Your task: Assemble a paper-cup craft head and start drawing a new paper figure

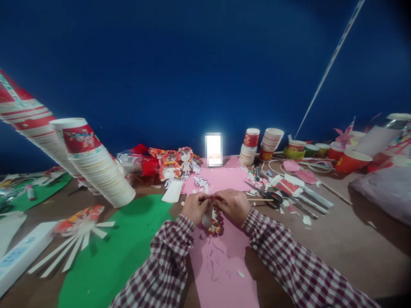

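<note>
I see by dim, cool light, with my brightest spot at twelve o'clock: a glowing white upright rectangle (213,149), burned out and blocky (pixelated, really), haloed against the deep-blue flat wall (154,64). The wall darkens to near black at one o'clock to two o'clock, in the corner. Soft shadows lie on the pink flat paper sheet (224,273) below my hands. Everything looks slightly smeared, fine detail lost, and the tall white-and-red paper cup stacks (99,171) at nine o'clock lean, stretched by the wide lens.

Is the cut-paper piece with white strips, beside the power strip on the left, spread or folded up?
Spread: its white strips fan out from the orange-patterned end, with clear gaps between their tips.
</note>
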### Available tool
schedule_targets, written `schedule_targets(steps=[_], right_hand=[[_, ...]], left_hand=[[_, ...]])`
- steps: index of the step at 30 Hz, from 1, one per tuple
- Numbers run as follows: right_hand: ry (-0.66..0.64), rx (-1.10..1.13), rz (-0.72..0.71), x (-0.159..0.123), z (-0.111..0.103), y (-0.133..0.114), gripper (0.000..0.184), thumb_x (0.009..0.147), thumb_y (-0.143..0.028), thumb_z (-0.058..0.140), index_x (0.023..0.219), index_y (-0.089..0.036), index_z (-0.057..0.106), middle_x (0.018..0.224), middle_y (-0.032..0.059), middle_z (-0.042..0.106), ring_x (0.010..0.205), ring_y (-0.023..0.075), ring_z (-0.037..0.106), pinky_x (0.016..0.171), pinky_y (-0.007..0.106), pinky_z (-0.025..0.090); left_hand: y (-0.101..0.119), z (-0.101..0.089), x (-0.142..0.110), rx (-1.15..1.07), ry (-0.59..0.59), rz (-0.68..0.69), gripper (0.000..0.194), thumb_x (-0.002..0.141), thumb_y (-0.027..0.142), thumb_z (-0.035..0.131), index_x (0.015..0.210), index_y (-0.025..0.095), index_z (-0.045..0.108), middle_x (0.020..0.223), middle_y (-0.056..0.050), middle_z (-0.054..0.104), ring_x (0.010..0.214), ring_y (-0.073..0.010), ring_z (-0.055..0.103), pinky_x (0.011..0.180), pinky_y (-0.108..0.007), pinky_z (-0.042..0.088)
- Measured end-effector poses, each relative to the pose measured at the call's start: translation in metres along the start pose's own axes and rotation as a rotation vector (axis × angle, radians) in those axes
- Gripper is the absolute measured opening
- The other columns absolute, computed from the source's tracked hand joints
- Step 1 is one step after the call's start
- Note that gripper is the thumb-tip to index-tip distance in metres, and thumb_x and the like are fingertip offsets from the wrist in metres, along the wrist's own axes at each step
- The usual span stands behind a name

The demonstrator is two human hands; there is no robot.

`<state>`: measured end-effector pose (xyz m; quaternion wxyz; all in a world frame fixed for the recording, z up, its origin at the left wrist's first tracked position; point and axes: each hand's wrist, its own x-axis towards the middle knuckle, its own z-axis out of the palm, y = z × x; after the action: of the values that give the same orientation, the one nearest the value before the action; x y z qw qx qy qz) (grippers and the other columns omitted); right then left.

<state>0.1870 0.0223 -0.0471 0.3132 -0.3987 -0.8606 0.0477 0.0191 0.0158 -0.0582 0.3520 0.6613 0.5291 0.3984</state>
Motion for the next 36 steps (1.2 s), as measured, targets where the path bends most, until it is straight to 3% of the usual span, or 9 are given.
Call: schedule_targets(steps=[6, 15, 29, 36], right_hand=[[0.015, 0.018, -0.018, 0.0002, 0.0001, 0.0005, 0.012, 0.082, -0.025, 0.051, 0.088, -0.020, 0.060, 0.078, 0.0027, 0.063, 0.074, 0.0137, 0.055, 0.068, 0.024, 0.037], [0.019, 0.039, 0.015, 0.0002, 0.0013, 0.0003, 0.008, 0.080, -0.023, 0.053, 0.083, -0.019, 0.059, 0.077, 0.0024, 0.062, 0.075, 0.0140, 0.053, 0.069, 0.023, 0.037], [0.046, 0.031, -0.109, 0.0022, 0.0014, 0.0037, 0.011, 0.082, -0.022, 0.051, 0.080, -0.018, 0.061, 0.076, 0.0031, 0.061, 0.073, 0.0140, 0.052, 0.068, 0.025, 0.037], [0.051, 0.011, -0.153, 0.0022, 0.0011, 0.0035, 0.011, 0.082, -0.022, 0.051, 0.079, -0.017, 0.060, 0.075, 0.0026, 0.061, 0.073, 0.0139, 0.051, 0.069, 0.025, 0.038]], left_hand=[[0.0006, -0.0007, -0.0006, 0.004, 0.008, -0.002, 0.024, 0.072, 0.022, 0.051, 0.087, 0.014, 0.068, 0.055, -0.003, 0.063, 0.055, -0.0146, 0.058, 0.052, -0.024, 0.045], [0.0062, -0.0019, -0.0021, 0.069, 0.020, -0.002, 0.025, 0.071, 0.017, 0.051, 0.088, 0.013, 0.067, 0.079, -0.006, 0.069, 0.071, -0.0161, 0.063, 0.064, -0.025, 0.050], [0.0021, 0.0007, -0.0010, 0.024, -0.009, 0.002, 0.029, 0.072, 0.027, 0.053, 0.094, 0.012, 0.066, 0.084, -0.008, 0.069, 0.072, -0.0163, 0.062, 0.064, -0.025, 0.050], [0.0053, -0.0034, -0.0008, 0.086, -0.022, -0.014, 0.029, 0.076, 0.031, 0.049, 0.092, 0.015, 0.067, 0.075, -0.004, 0.069, 0.068, -0.0151, 0.061, 0.061, -0.024, 0.048]])
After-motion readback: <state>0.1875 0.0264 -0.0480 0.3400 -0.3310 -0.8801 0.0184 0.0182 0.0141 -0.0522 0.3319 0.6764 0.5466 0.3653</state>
